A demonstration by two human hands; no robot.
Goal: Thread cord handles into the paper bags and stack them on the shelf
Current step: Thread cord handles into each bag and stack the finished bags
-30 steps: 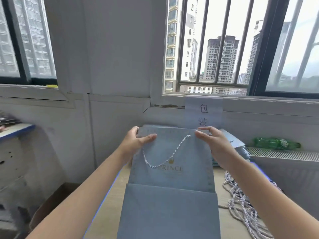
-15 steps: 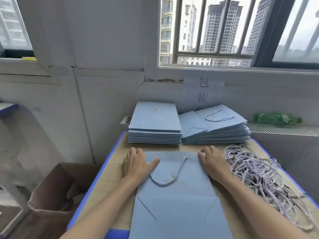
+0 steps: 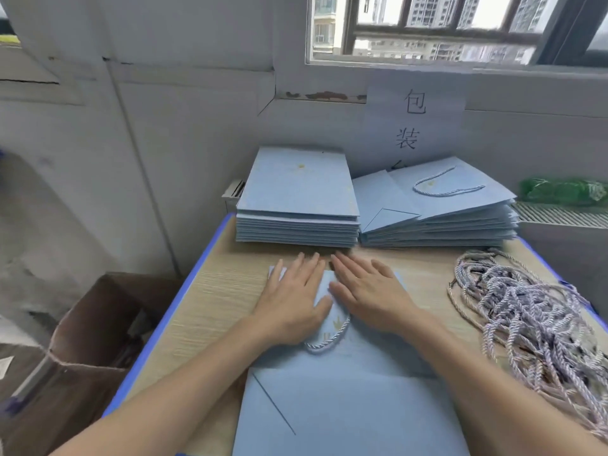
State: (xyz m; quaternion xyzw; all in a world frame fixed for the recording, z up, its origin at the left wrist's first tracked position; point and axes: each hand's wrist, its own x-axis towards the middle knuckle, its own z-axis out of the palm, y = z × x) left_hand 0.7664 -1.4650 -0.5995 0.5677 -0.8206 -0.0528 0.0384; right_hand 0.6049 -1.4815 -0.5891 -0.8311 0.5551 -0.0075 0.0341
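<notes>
The wooden counter (image 3: 223,291) carries the paper bag (image 3: 345,399); left hand (image 3: 292,304) and right hand (image 3: 371,297) press it, fingers straight, holding nothing; best to smooth outward, sparing the cord handle (image 3: 325,340).

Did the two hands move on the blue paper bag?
Yes. The left hand and right hand slid inward from the flat blue paper bag's sides, toward each other.
</notes>
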